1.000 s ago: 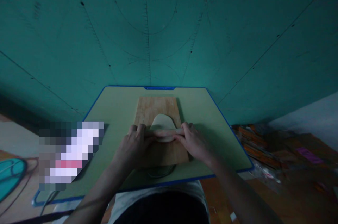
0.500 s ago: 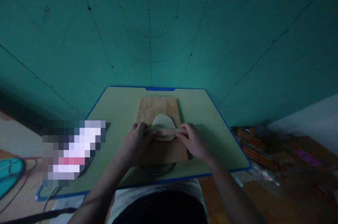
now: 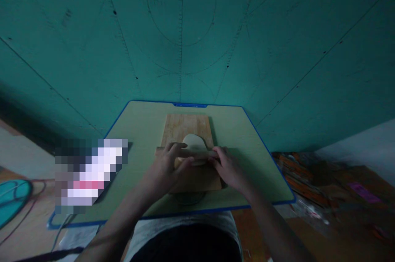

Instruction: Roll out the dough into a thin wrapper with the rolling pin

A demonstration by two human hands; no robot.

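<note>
The left hand (image 3: 166, 167) curls its fingers over a rolling pin (image 3: 199, 154), the thumb along the near side and one end jutting out beyond the hand. The right hand (image 3: 227, 166) pinches the pin towards its other end. The pin lies across a flat piece of dough (image 3: 194, 141) on a wooden board (image 3: 187, 124), which sits on a pale, blue-edged bench (image 3: 145, 122) before a green wall (image 3: 197, 60).

left hand (image 3: 173, 162): curled | right hand (image 3: 226, 165): curled | forearms (image 3: 128, 208): angled inward
</note>
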